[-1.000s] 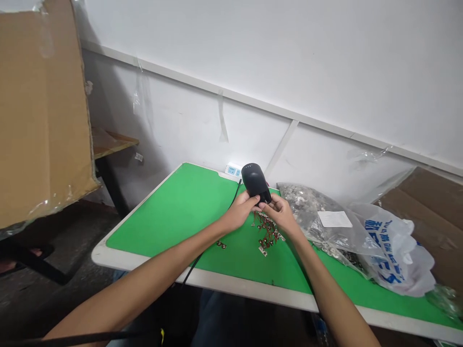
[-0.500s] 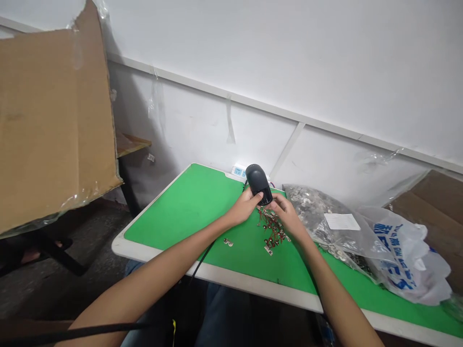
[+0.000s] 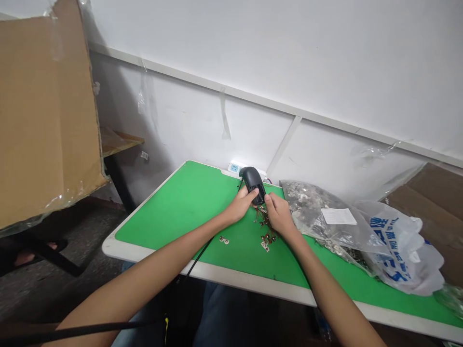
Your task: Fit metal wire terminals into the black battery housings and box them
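Note:
A black, rounded plastic device shaped like a computer mouse is held up over the table, tilted, with a slotted recess on its lower part. My left hand grips it from the left, thumb pressed on the recess. My right hand is closed at its lower right edge, thumb tip against it; the curled fingers are mostly hidden. Beneath the hands lies a pile of small metal parts with red wires. Two loose groups stand apart, a pale metal piece and another small piece.
The green-topped table meets a white wall. A power strip sits at its back edge. On the right are a clear bag of metal parts and a white plastic bag. A large cardboard sheet stands at left.
The device has tipped, showing more of its slotted side. My right hand has turned and curled its fingers, its thumb now at the device's edge. The view has shifted slightly.

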`<control>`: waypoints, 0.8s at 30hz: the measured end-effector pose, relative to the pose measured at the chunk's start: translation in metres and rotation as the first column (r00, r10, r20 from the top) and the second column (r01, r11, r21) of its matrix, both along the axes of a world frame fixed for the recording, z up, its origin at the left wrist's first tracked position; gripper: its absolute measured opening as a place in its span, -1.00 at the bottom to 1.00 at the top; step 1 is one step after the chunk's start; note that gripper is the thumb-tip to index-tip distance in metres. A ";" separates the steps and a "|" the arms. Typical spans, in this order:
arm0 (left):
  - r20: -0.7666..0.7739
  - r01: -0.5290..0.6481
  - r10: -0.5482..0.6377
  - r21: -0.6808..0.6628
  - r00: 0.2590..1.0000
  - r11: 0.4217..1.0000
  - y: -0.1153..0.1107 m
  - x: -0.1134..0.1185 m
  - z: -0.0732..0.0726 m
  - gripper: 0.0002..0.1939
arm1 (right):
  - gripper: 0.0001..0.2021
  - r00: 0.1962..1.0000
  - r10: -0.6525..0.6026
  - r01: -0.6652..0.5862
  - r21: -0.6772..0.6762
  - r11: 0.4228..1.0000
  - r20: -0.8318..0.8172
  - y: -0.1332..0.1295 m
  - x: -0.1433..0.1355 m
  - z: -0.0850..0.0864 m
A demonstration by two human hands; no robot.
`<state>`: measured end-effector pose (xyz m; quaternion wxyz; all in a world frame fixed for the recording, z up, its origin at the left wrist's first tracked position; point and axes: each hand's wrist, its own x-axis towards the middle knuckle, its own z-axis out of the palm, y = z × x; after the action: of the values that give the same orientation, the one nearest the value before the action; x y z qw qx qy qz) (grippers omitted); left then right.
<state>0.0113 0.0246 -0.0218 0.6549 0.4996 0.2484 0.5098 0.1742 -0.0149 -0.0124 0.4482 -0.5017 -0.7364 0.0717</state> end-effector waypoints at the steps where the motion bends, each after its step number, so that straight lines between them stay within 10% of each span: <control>1: 0.018 0.002 -0.002 -0.021 1.000 1.000 0.000 0.000 0.000 -0.50 | -0.46 1.000 0.001 -0.001 -0.006 1.000 -0.006 0.000 -0.001 0.000; 12: 0.036 0.037 -0.033 -0.117 0.999 0.992 0.008 -0.011 0.013 -0.72 | -0.56 0.995 0.018 -0.031 -0.137 0.990 -0.099 0.000 0.011 0.015; 19: -0.001 0.233 -0.238 -0.202 0.971 0.951 0.001 -0.026 0.025 -0.68 | -0.79 0.967 0.255 -0.255 0.162 0.953 0.021 -0.011 0.000 0.016; 24: 0.017 0.336 -0.338 -0.168 0.941 0.927 -0.004 -0.030 0.030 -0.56 | -0.79 0.945 0.219 -0.205 0.081 0.975 -0.243 -0.008 -0.003 0.013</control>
<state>-0.0190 0.0209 0.0078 0.7709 0.4808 0.2052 0.3638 0.1710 -0.0226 0.0008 0.5409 -0.3941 -0.7251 0.1621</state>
